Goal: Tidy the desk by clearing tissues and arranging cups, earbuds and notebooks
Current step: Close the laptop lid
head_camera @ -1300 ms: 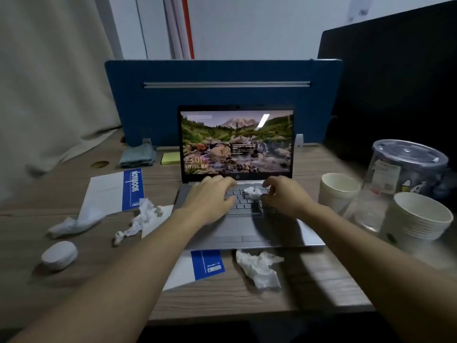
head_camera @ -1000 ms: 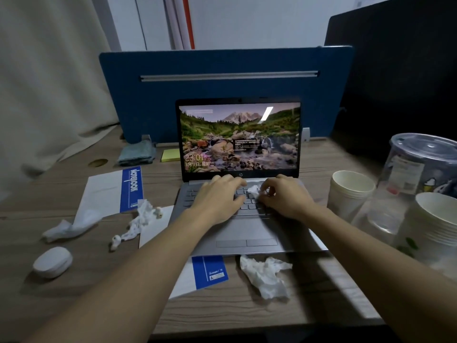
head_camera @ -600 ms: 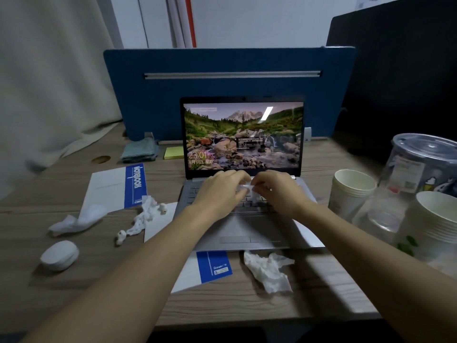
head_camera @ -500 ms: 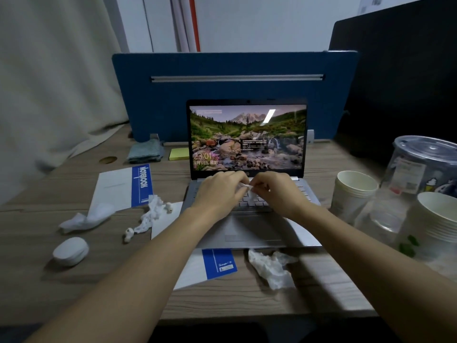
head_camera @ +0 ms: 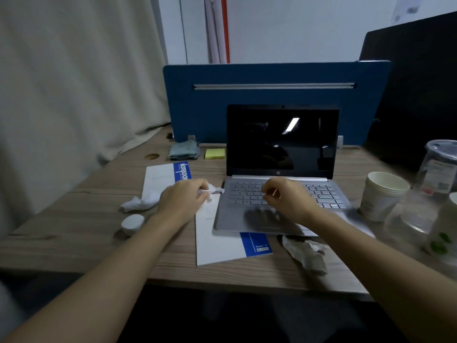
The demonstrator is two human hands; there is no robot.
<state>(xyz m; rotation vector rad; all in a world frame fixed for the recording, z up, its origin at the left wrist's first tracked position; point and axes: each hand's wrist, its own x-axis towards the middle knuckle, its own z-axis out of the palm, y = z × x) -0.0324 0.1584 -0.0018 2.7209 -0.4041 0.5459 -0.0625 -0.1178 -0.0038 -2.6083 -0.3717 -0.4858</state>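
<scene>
My left hand (head_camera: 183, 199) hovers just left of the laptop (head_camera: 247, 219), pinching a small white tissue (head_camera: 214, 188); a tiny white earbud-like piece (head_camera: 209, 199) shows under its fingers. My right hand (head_camera: 286, 196) floats above the keyboard with its fingers curled and nothing visible in them. Another crumpled tissue (head_camera: 306, 253) lies at the desk's front edge, and a third tissue (head_camera: 141, 203) lies at the left. Near that one sits a white earbud case (head_camera: 132, 222). One notebook (head_camera: 163, 177) lies at the back left. A second notebook (head_camera: 222, 246) is partly under the laptop.
A stack of paper cups (head_camera: 382, 196) stands right of the laptop, with a clear plastic jar (head_camera: 440, 169) and more cups (head_camera: 445, 229) beyond it. Yellow sticky notes (head_camera: 215, 153) and a folded cloth (head_camera: 184, 149) lie before the blue divider (head_camera: 272, 100).
The laptop screen has gone dark. My left hand has moved left off the keyboard with the small tissue. My right hand has let go of that tissue and risen slightly.
</scene>
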